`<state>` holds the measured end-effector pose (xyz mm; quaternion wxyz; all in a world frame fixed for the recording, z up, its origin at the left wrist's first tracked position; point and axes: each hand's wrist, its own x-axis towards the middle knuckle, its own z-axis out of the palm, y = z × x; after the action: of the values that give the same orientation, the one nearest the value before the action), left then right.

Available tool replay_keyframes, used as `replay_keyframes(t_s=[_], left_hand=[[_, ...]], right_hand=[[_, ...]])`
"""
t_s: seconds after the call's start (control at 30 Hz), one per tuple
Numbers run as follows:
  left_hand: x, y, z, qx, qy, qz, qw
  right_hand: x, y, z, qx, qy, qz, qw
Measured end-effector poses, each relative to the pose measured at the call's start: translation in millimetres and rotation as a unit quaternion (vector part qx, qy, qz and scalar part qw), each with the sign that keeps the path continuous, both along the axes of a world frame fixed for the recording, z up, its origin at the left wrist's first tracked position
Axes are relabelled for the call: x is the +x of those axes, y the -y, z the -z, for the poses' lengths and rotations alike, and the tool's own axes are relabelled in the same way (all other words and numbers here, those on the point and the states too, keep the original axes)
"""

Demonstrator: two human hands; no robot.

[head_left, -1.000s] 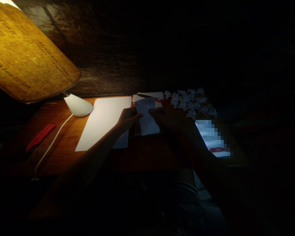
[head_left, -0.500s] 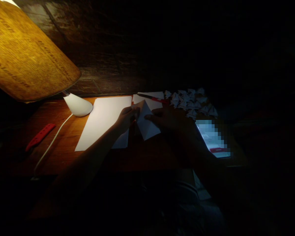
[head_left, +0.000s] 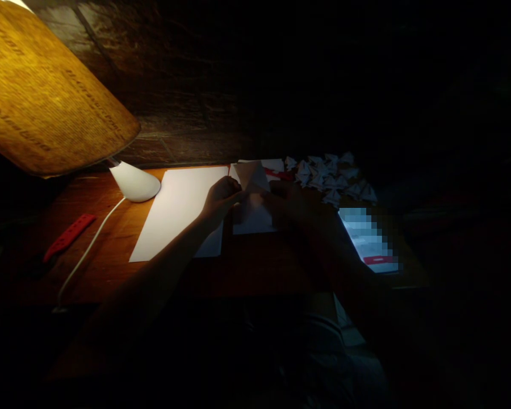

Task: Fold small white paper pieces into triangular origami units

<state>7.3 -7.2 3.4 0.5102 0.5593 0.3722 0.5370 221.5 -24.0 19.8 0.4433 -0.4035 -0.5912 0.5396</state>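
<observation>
A small white paper piece point(head_left: 250, 177) stands lifted above the wooden desk point(head_left: 111, 238), partly folded. My left hand point(head_left: 220, 199) pinches its left edge. My right hand point(head_left: 287, 204), dark in shadow, grips its right side. Under them lies another small white sheet point(head_left: 255, 222). A large white sheet point(head_left: 179, 210) lies flat just left of my left hand.
A lamp with a yellow shade point(head_left: 42, 96) and white base point(head_left: 134, 182) stands at the left, its cord point(head_left: 89, 250) trailing forward. A red strip point(head_left: 66, 237) lies far left. Several folded paper triangles point(head_left: 332, 176) are piled at the back right. A lit phone screen point(head_left: 368, 238) lies right.
The paper piece has been raised and turned upright between both hands, moving from lying tilted over the desk to standing higher near the back.
</observation>
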Motion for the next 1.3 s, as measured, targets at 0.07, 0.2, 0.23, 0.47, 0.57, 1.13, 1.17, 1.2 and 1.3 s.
replay_keyframes(t_s=[0.07, 0.2, 0.23, 0.47, 0.57, 1.13, 1.17, 1.2, 1.3], left_hand=[[-0.5, 0.1, -1.8, 0.009, -0.006, -0.007, 1.0], [-1.4, 0.3, -4.6, 0.0, -0.025, 0.005, 1.0], [-1.3, 0.3, -4.8, -0.001, -0.029, 0.004, 1.0], [1.5, 0.4, -4.2, 0.006, -0.019, -0.025, 0.999], [1.9, 1.2, -4.7, 0.013, -0.022, -0.041, 0.999], [-0.5, -2.4, -0.1, 0.056, -0.105, -0.08, 0.99], [0.0, -2.1, 0.0, 0.056, -0.103, -0.077, 0.99], [0.6, -2.0, 0.3, 0.057, -0.101, -0.077, 0.99], [1.8, -2.0, 1.4, 0.062, -0.103, -0.079, 0.99]], right_hand=[[0.3, 3.0, -3.9, -0.001, -0.006, -0.009, 1.0], [0.3, 4.6, -7.8, 0.0, 0.022, -0.009, 1.0], [0.4, 3.8, -7.3, 0.003, 0.035, -0.003, 0.999], [1.0, -10.3, 5.7, 0.078, 0.099, 0.08, 0.989], [0.4, -14.8, 11.1, 0.103, 0.064, 0.125, 0.985], [2.0, -12.0, 7.7, 0.127, 0.132, 0.106, 0.977], [2.2, -11.6, 7.3, 0.132, 0.135, 0.103, 0.977], [2.2, -11.2, 7.2, 0.138, 0.135, 0.102, 0.976], [0.8, -10.7, 8.3, 0.152, 0.12, 0.102, 0.976]])
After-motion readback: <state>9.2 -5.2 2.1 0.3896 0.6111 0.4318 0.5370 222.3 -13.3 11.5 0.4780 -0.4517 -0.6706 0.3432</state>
